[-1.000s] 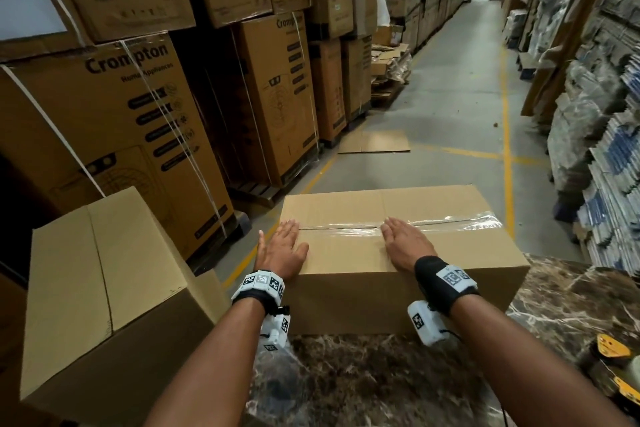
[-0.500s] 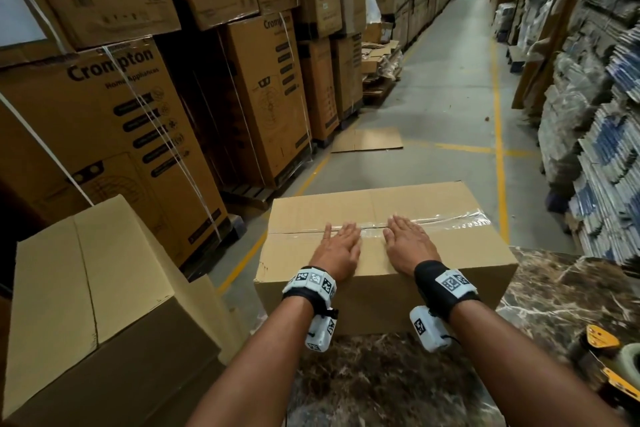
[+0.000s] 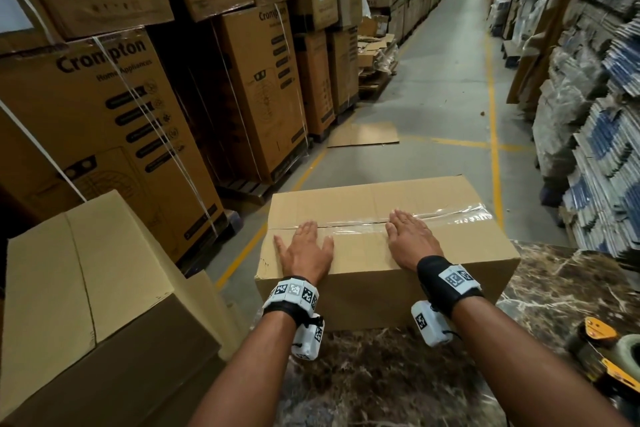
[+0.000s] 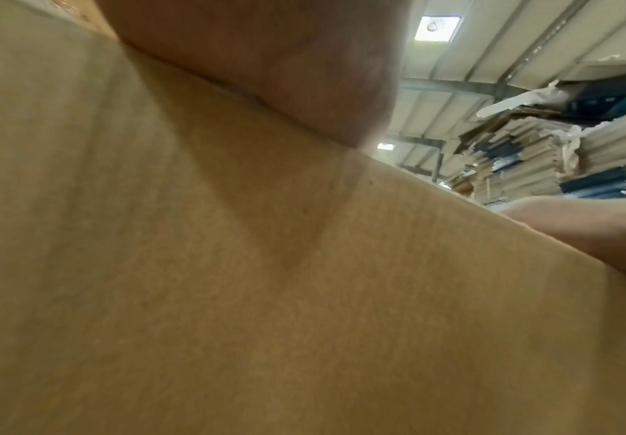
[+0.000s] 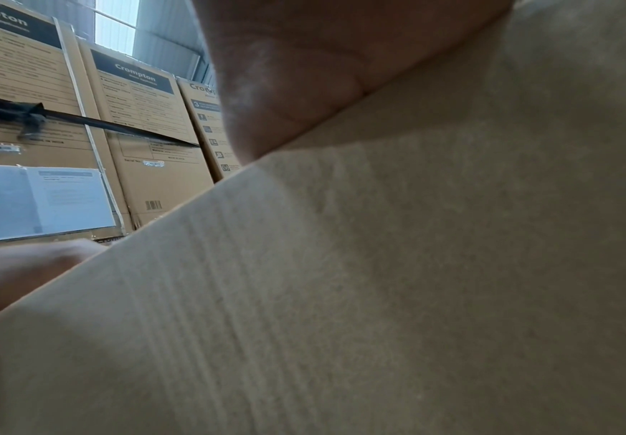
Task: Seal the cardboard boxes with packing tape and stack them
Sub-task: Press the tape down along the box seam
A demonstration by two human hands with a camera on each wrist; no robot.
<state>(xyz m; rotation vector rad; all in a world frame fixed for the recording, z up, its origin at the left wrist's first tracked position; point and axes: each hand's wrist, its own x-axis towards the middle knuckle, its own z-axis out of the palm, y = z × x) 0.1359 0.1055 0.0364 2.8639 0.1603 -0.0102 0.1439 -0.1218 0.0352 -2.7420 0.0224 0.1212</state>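
Observation:
A plain cardboard box [image 3: 363, 253] lies on the dark marble table [image 3: 381, 374], its flaps closed and a strip of clear tape [image 3: 450, 217] running along the top seam. My left hand [image 3: 303, 248] lies flat on the left part of the lid, fingers spread, fingertips near the seam. My right hand [image 3: 408, 239] lies flat further right, fingers together on the tape. Both wrist views are filled by the box wall [image 4: 266, 294] [image 5: 378, 294] with a palm heel at the top. A second plain box [image 3: 86, 305] stands to the left, tilted.
A yellow tape dispenser [image 3: 602, 350] lies at the table's right edge. Tall stacks of printed cartons [image 3: 121, 107] line the left side. Bundled flat packs [image 3: 606, 149] fill shelves on the right. A concrete aisle [image 3: 433, 97] runs ahead, with a flat cardboard sheet [image 3: 363, 135] on it.
My left hand slid right along the seam to beside the right hand, then back out to the left part of the lid. The right hand stayed nearly where it was.

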